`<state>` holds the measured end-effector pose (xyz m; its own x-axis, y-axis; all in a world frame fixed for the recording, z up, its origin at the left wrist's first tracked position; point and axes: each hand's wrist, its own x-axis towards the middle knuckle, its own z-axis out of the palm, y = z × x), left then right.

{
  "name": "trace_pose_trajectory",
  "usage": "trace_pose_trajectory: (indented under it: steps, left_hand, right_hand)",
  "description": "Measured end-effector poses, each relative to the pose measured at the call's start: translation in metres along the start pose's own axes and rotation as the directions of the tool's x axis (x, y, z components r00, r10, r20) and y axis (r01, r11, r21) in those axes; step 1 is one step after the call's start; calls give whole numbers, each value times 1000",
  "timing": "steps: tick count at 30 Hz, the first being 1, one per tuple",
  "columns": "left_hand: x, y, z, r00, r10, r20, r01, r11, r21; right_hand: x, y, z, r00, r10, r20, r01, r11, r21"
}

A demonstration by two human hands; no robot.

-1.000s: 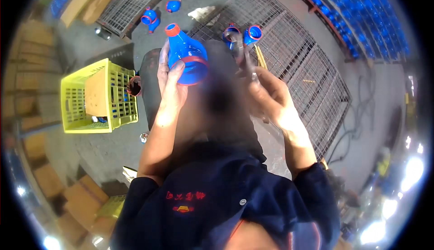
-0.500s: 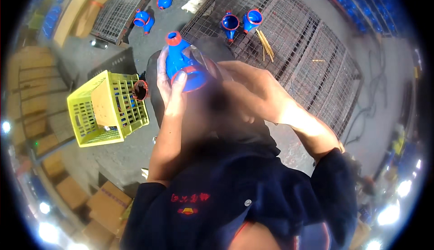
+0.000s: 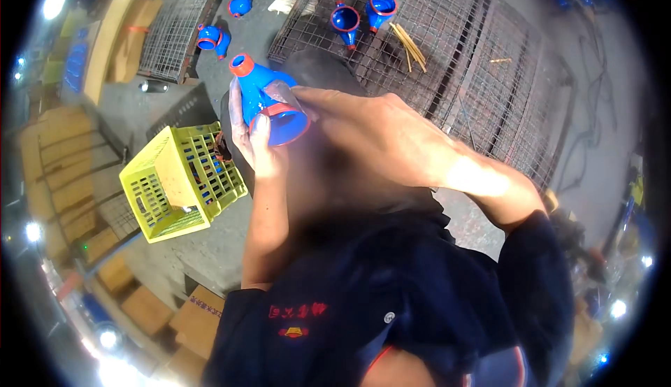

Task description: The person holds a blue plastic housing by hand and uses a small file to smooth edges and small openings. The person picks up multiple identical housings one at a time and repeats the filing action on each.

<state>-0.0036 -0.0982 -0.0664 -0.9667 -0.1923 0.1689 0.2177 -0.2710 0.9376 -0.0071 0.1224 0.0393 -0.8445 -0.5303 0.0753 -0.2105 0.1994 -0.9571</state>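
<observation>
A blue, funnel-shaped pipe fitting [image 3: 259, 83] with red rims is gripped in my left hand [image 3: 257, 144]. Its narrow mouth points up and away, and its wide mouth faces me. My left thumb presses near the wide red rim, with the other fingers around the far left side. From the right, my right hand [image 3: 377, 135] reaches to the fitting, its index finger stretched toward the side. A greyish, blurred patch lies at those fingertips against the blue surface; I cannot make out whether it is a thin tool, a cloth or a fingertip. The other right fingers are in shadow.
A yellow plastic crate [image 3: 183, 220] with dark contents stands to the left. Ahead, a wire-mesh rack [image 3: 447, 65] bears two blue fittings [image 3: 349, 34] and several thin sticks [image 3: 409, 48]. More blue fittings [image 3: 222, 43] and a white glove [image 3: 288, 0] lie on the floor.
Both hands and the fitting have shifted slightly left, and the fitting has tilted further left. The right fingers now lie closer against its side. The view has turned a little.
</observation>
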Motion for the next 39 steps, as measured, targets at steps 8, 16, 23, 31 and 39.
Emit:
trace_pose_trajectory:
  steps: [8,16,23,31,39]
  left_hand:
    - [1,-1,3,999,43,22,-44,999,29]
    - [1,-7,0,999,39,8,-39,998,46]
    - [2,-14,-4,998,60,25,-62,995,84]
    - [3,-10,1,994,89,64,-98,983,155]
    - [4,-10,0,994,91,51,-99,981,167]
  right_hand:
    - [3,-6,-5,1000,-9,-4,8,992,-126]
    - [5,-20,-12,996,63,64,-47,973,-227]
    - [-3,-19,0,993,115,38,-95,932,-350]
    - [-5,-6,8,999,34,-14,-37,962,-269]
    - [-1,7,23,998,19,-57,-34,965,-261]
